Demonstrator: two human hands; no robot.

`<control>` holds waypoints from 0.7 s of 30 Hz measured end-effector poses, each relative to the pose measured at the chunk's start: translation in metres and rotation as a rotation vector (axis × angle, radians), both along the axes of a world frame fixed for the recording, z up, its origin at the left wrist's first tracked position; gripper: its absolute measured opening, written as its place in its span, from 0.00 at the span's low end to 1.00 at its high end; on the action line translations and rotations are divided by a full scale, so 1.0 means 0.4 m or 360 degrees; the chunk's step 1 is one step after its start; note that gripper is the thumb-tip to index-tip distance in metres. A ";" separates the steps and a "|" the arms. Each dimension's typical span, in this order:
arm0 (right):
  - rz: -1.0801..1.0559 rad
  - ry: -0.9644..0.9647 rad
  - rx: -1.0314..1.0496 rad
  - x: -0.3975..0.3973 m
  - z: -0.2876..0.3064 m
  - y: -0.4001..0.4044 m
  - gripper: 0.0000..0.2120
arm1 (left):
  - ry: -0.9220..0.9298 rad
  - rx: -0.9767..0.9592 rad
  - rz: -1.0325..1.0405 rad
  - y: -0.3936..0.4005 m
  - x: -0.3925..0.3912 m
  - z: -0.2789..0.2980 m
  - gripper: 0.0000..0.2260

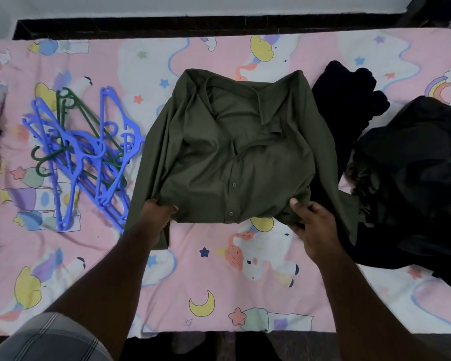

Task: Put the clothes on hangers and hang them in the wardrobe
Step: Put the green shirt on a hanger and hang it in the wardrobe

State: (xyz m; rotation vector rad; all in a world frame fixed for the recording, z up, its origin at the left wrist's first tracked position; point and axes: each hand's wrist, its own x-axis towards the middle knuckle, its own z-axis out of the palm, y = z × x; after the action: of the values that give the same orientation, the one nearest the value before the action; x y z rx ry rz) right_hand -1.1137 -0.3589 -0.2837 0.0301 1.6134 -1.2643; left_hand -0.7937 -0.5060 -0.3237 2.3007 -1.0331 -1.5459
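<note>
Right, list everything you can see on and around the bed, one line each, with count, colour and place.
olive shirt: one, olive green, buttoned, middle of the bed, its near hem held at both corners
hangers: a tangled pile, mostly blue with some dark green, exact count unclear, on the bed left of the shirt
dark clothes: a heap, black or near black, number of garments unclear, on the bed right of the shirt
bedsheet: one, pink with unicorns, moons and stars, covering the bed
dark ledge: one, black, along the far edge of the bed
left hand: grips the shirt's near left corner
right hand: grips the shirt's near right corner
</note>
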 end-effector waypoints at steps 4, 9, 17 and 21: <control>0.0094 0.0030 0.0072 0.020 0.004 0.027 0.05 | 0.0255 0.0119 0.0232 0.018 0.036 0.028 0.10; -0.0091 -0.0015 0.0029 0.002 0.039 0.047 0.07 | 0.0744 -0.0092 0.0479 0.034 0.110 0.083 0.17; 0.0110 0.0062 0.0248 0.089 -0.013 0.152 0.12 | 0.0596 0.0391 0.0209 0.117 0.180 0.129 0.32; 0.0036 0.0256 0.0405 0.122 -0.046 0.182 0.20 | 0.0541 0.0287 0.0253 0.146 0.202 0.127 0.30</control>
State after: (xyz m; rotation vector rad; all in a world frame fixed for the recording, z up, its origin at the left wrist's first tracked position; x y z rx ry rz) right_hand -1.0649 -0.2863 -0.3023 0.0701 1.9008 -1.0594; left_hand -0.7130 -0.4474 -0.2728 2.0617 -0.6343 -1.9398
